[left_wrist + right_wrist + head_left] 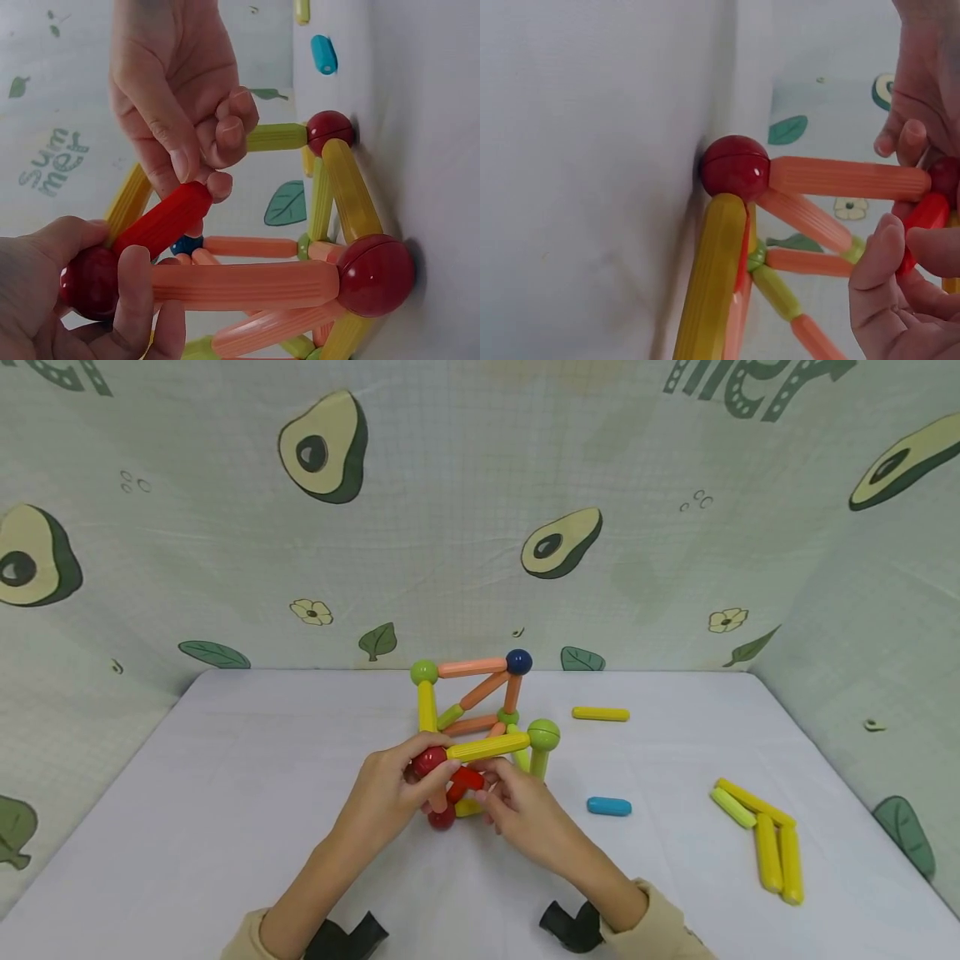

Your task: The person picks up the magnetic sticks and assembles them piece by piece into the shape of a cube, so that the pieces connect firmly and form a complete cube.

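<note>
Left hand (393,785) holds a red ball (429,761) between thumb and fingers, while the right hand (525,810) pinches the free end of a short red stick (161,220). The stick's other end meets that ball, at the near upper corner of a frame (473,667) standing mid-table, toward the person.

The frame is built of ridged, round-ended sticks joined by glossy balls. From the held ball, a yellow stick (487,747) runs right to a green ball (543,734), and a coral stick (244,285) drops to a lower red ball (375,275) on the table (187,827). Along the back, another coral stick links a second green ball (423,672) with a navy ball (518,662) (the only dark one).

Both hands cover part of the near side in the head view. To the frame's right lie a blue stick (609,807) and, farther back, a loose yellow stick (601,714). Well apart at far right is a cluster (768,852), yellow with one lime stick (732,807). Behind hangs an avocado-print cloth (450,460).
</note>
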### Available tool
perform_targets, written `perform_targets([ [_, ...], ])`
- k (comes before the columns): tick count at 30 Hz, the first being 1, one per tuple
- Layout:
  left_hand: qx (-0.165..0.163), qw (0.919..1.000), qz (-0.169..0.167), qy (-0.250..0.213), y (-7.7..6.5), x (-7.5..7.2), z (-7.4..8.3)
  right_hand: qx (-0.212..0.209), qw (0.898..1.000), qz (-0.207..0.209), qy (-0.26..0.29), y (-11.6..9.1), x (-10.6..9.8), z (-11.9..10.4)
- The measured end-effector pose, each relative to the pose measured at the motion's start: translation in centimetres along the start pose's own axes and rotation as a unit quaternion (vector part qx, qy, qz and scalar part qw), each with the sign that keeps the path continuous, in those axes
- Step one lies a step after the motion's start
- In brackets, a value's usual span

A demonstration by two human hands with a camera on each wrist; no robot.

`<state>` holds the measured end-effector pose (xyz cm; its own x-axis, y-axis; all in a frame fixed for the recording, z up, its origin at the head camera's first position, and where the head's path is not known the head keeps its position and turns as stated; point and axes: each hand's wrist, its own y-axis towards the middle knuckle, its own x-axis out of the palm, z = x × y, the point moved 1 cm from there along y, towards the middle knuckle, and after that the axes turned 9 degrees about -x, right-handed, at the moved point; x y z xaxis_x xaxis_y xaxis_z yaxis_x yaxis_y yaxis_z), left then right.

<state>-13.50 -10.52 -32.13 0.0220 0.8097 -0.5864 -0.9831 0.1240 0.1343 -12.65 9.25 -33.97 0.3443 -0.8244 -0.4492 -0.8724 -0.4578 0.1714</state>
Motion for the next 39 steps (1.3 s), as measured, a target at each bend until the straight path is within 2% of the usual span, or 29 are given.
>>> perform_targets([
  [5,-0.001,0.9999,0.001,-0.015,0.0,0.1,0.0,0.008,0.999,-0.033,-0.002,-0.1,-1.0,-0.1],
  [8,-0.006,0.9998,0.001,-0.019,0.0,0.1,0.0,0.007,0.998,-0.066,-0.023,-0.3,-1.9,-0.3],
  [12,-0.013,0.9997,-0.002,-0.02,0.0,0.1,0.0,-0.004,0.992,-0.112,-0.057,-1.0,-3.9,-0.6],
  [16,-0.015,0.9996,-0.012,-0.022,0.0,0.0,-0.1,-0.012,0.989,-0.124,-0.083,-1.6,-6.4,-0.7],
  [19,-0.015,0.9995,-0.02,-0.021,0.0,-0.1,-0.1,-0.007,0.99,-0.097,-0.104,-1.9,-8.3,-0.4],
  [24,-0.017,0.9993,-0.021,-0.025,0.1,0.0,-0.1,0.001,0.989,-0.025,-0.145,-1.9,-11.1,1.2],
  [31,-0.021,0.9996,-0.006,-0.018,0.1,0.1,0.1,0.079,0.982,0.079,-0.155,-1.2,-14.0,5.1],
  [34,-0.02,0.9997,-0.003,-0.016,0.1,0.1,0.1,0.106,0.979,0.099,-0.142,-0.9,-14.8,7.0],
  [39,-0.017,0.9997,-0.003,-0.015,0.1,0.1,0.1,0.149,0.977,0.103,-0.113,-0.9,-15.6,9.8],
])
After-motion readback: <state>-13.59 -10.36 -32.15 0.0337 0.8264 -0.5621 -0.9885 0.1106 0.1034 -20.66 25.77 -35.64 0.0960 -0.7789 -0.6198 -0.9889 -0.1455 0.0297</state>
